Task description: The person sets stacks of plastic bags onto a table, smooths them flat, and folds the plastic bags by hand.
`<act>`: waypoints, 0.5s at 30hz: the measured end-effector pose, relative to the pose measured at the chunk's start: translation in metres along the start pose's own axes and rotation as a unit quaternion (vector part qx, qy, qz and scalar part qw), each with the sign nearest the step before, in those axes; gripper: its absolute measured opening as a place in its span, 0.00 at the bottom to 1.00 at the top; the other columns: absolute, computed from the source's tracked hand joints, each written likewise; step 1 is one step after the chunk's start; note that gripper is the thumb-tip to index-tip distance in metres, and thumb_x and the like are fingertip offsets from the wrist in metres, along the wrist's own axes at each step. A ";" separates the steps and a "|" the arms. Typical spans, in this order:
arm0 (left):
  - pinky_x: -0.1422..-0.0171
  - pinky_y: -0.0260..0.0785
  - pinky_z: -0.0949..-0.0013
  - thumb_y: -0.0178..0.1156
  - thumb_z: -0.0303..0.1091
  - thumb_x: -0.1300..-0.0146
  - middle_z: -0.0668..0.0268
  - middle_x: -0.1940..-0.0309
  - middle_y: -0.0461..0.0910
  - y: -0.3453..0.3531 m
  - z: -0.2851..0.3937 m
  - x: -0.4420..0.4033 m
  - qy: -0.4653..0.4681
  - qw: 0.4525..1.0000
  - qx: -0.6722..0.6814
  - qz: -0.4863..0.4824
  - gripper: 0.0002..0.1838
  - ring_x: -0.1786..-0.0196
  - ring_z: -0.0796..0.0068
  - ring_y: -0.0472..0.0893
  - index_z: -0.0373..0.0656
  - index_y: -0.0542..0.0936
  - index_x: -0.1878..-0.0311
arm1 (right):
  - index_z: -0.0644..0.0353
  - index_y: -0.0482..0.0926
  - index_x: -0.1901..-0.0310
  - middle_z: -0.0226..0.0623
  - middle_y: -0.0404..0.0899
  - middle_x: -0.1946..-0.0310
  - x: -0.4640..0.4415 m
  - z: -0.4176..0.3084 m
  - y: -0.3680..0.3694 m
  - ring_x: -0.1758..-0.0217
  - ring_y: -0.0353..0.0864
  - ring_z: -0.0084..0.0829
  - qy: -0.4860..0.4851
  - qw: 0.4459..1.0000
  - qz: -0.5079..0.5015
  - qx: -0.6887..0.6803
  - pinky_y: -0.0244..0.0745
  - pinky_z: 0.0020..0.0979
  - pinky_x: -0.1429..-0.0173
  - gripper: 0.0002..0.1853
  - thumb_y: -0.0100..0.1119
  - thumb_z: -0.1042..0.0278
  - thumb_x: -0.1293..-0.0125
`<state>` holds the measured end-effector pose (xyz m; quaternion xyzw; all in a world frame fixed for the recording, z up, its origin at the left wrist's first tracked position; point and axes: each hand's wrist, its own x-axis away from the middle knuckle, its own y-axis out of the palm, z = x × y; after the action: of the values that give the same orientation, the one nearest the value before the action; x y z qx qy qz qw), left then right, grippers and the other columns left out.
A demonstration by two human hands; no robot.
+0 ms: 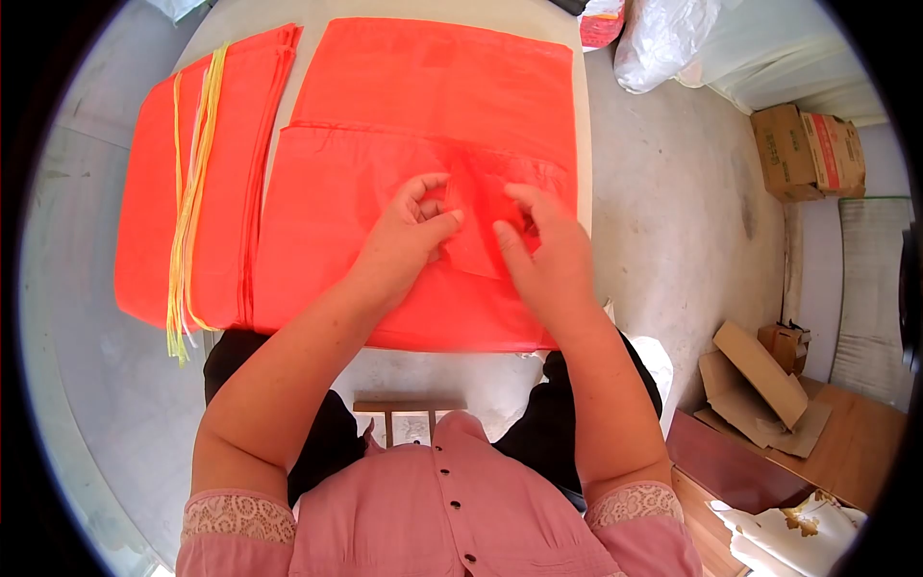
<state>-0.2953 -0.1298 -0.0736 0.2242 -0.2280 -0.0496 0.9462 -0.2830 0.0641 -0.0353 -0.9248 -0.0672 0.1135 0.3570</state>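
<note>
A thin red sheet (356,183), which looks like a flat bag with a hemmed upper edge, lies over more red sheeting on the table before me. Above its right part, a thin red fold rises between my hands. My left hand (411,231) is closed, fingers curled and thumb pressed in at the fold's left side. My right hand (550,245) is at the fold's right side, thumb and forefinger apart; its other fingers are partly hidden and slightly blurred. To the left is a stack of red sheets (154,192) with yellow and white strings (192,192) lying across it.
The pale table (260,13) has its right edge close beside my right hand. A clear plastic bag (663,43) and a cardboard box (803,152) are on the floor at the right. An opened carton (760,385) rests on a wooden surface (860,423) at the lower right.
</note>
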 end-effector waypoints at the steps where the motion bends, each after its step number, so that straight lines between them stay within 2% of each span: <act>1: 0.57 0.70 0.78 0.64 0.27 0.28 0.67 0.52 0.83 0.000 0.000 0.000 -0.003 1.000 0.009 0.003 0.31 0.56 0.83 0.81 0.39 0.65 0.25 | 0.62 0.77 0.37 0.50 0.81 0.46 -0.002 0.003 -0.003 0.47 0.85 0.47 0.002 1.000 0.012 0.021 0.81 0.44 0.45 0.22 0.68 0.67 0.30; 4: 0.56 0.71 0.77 0.64 0.26 0.28 0.67 0.53 0.83 0.000 0.001 0.001 0.001 1.000 -0.012 -0.004 0.31 0.56 0.82 0.81 0.38 0.65 0.25 | 0.59 0.79 0.39 0.47 0.83 0.46 -0.008 0.010 -0.010 0.45 0.83 0.48 0.080 0.996 0.038 0.000 0.79 0.46 0.43 0.21 0.70 0.66 0.31; 7: 0.55 0.73 0.77 0.63 0.25 0.28 0.66 0.53 0.83 0.005 0.006 0.005 0.006 1.000 -0.017 -0.004 0.31 0.56 0.82 0.81 0.36 0.65 0.25 | 0.58 0.80 0.41 0.44 0.84 0.48 -0.015 0.014 -0.010 0.44 0.81 0.50 -0.089 0.976 0.187 0.066 0.77 0.48 0.41 0.21 0.71 0.65 0.33; 10: 0.54 0.74 0.76 0.64 0.25 0.28 0.65 0.53 0.83 0.003 0.007 0.005 0.001 0.999 -0.048 -0.006 0.32 0.56 0.82 0.81 0.35 0.64 0.25 | 0.62 0.81 0.44 0.41 0.84 0.50 -0.011 0.004 -0.017 0.46 0.82 0.45 -0.194 0.955 0.137 0.178 0.78 0.43 0.40 0.20 0.73 0.66 0.35; 13: 0.53 0.74 0.76 0.65 0.25 0.28 0.66 0.54 0.83 0.005 0.007 0.006 0.009 1.000 -0.022 -0.012 0.33 0.55 0.81 0.81 0.35 0.63 0.24 | 0.63 0.81 0.44 0.43 0.84 0.50 -0.002 -0.004 0.000 0.46 0.83 0.46 -0.151 0.983 0.017 0.100 0.79 0.42 0.42 0.22 0.74 0.66 0.37; 15: 0.54 0.73 0.77 0.64 0.26 0.27 0.67 0.56 0.82 0.005 0.006 0.005 0.012 0.999 -0.032 -0.007 0.32 0.57 0.82 0.80 0.36 0.64 0.24 | 0.62 0.82 0.44 0.44 0.84 0.51 0.001 -0.002 0.011 0.47 0.83 0.47 -0.108 0.992 -0.008 0.065 0.79 0.44 0.42 0.21 0.73 0.65 0.36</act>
<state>-0.2930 -0.1287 -0.0648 0.1958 -0.2137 -0.0613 0.9551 -0.2806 0.0548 -0.0419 -0.8812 -0.1052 0.2142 0.4080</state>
